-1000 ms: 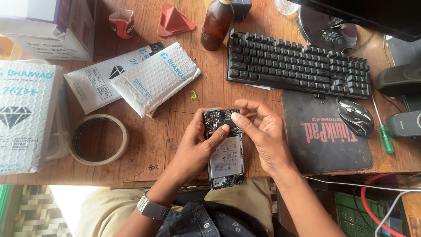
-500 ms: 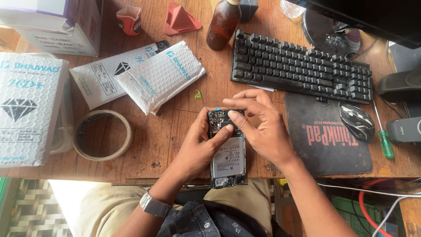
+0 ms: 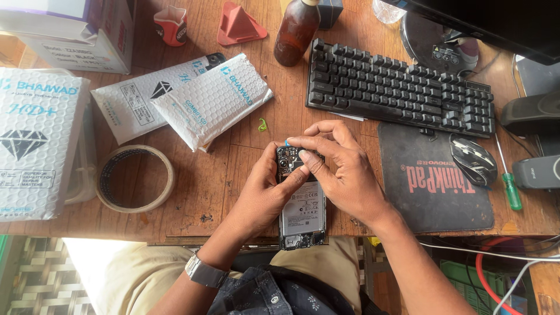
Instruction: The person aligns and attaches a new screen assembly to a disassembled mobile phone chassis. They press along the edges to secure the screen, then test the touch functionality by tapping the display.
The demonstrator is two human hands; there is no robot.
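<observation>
- Bright, even daylight across the wooden bench, warm in tone, nothing lost in gloom.
- Strongest light at the lower left, where the pale trousers wash out to near white.
- Soft, short shadows under the hands and beside the padded envelopes.
- Mild sheen on the brown bottle and the black mouse.
- Focus is crisp at the centre; the edges bend a little from the wide lens.

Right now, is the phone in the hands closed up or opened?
Opened: the black smartphone has no back cover, so its battery and circuit board show, between left hand and right hand.
</observation>
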